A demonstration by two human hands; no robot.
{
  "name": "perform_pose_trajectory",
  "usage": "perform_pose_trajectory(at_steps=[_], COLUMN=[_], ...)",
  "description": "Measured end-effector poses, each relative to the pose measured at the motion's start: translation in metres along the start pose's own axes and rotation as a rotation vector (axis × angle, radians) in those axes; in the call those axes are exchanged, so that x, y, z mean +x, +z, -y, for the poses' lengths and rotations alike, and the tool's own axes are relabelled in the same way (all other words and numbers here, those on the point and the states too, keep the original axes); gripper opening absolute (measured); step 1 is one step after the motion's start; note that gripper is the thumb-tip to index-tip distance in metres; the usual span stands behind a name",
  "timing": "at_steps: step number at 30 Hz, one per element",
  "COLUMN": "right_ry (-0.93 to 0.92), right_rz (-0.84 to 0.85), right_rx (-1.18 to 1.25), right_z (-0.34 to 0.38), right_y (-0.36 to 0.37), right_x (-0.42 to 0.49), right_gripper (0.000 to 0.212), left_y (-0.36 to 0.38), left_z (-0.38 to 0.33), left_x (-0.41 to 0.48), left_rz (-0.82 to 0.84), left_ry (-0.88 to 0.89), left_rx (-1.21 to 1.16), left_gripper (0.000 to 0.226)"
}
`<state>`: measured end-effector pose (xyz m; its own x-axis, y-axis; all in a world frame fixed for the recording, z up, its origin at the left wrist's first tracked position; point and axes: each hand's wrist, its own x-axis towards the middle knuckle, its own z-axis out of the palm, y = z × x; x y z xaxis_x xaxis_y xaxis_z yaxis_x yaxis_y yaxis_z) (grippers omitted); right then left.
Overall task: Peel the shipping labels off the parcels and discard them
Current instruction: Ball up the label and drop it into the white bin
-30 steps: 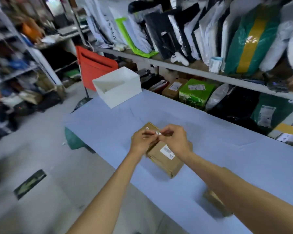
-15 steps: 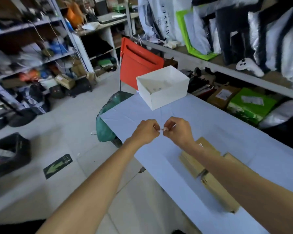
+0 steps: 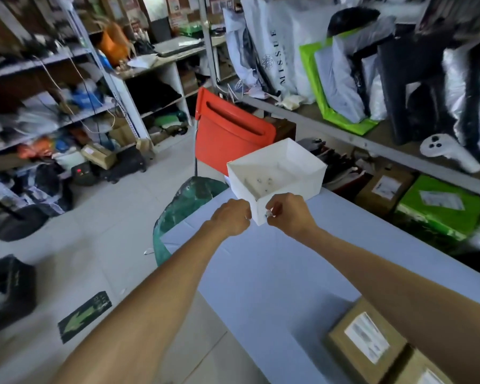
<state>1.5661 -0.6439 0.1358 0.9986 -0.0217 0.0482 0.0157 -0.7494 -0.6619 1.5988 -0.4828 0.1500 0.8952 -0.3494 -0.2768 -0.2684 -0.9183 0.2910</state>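
Right hand (image 3: pixel 290 214) pinches a balled label scrap (image 3: pixel 269 215) at the white box's (image 3: pixel 288 189) near corner; left hand (image 3: pixel 230 218), at its nine o'clock, is curled, contents unclear. A labelled parcel (image 3: pixel 366 345) waits at five o'clock on the bench (image 3: pixel 261 273). Adhesive clinging to the hand could drop the scrap short of the box.

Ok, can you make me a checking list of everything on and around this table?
Surface: pale blue table cover, creased.
Job's things: white box at the far corner, small scraps inside; brown parcel at the near edge with its label on; second parcel beside it, partly out of view.
Clutter: green bag under the table corner; packed shelves.
Hands: right hand pinches a label scrap by the box; left hand has curled fingers, contents unclear.
Cables: white wires hang across the shelves.
Surroundings: red chair, mailer bags, white controller.
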Motion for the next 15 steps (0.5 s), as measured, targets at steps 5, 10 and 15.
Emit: perform_pose_trajectory(at_steps=[5, 10, 15], right_ry=[0.082, 0.139, 0.170], right_rz=[-0.095, -0.169, -0.093], right_rx=[0.002, -0.053, -0.016], right_z=[0.008, 0.009, 0.003], right_y=[-0.006, -0.004, 0.010], right_x=[0.062, 0.117, 0.155], right_gripper=[0.019, 0.014, 0.033], left_y=[-0.028, -0.054, -0.064], left_z=[0.015, 0.025, 0.030], left_x=[0.055, 0.104, 0.141], left_rz=[0.016, 0.034, 0.061], left_ry=[0.037, 0.050, 0.065], left_rx=[-0.019, 0.025, 0.002], left_gripper=[0.022, 0.023, 0.021])
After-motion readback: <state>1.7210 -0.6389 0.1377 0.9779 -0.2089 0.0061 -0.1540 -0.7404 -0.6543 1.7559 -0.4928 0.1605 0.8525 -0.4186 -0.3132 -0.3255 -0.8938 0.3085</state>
